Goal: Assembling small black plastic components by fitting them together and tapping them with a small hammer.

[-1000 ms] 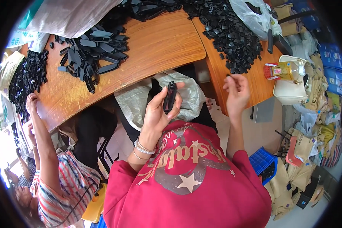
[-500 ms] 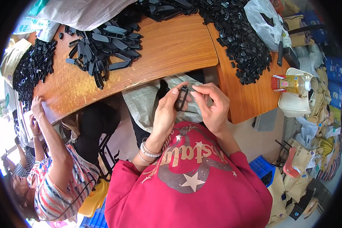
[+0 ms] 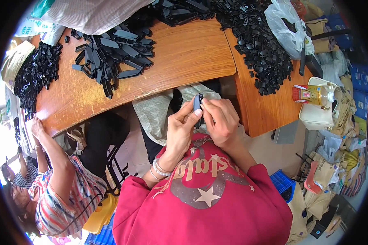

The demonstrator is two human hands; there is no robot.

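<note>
Over my lap, just off the table's front edge, my left hand grips a long dark plastic part between thumb and fingers. The part stands nearly upright, its smooth grey-black face showing. My right hand is closed at its upper right side, fingertips touching that end. Whether a smaller piece is also pinched there is hidden by the fingers. On the wooden table, similar long parts lie in a loose heap to the left. Small black pieces are piled on the right.
A co-worker in a patterned top sits at left, hands beside another black heap. A plastic bag, a bottle and a white bag are at right. Blue crates and sacks stand on the floor.
The part has been turned from its open frame side to its flat face. My right hand has moved left and down, closer to my left. The co-worker's hand has shifted slightly down.
</note>
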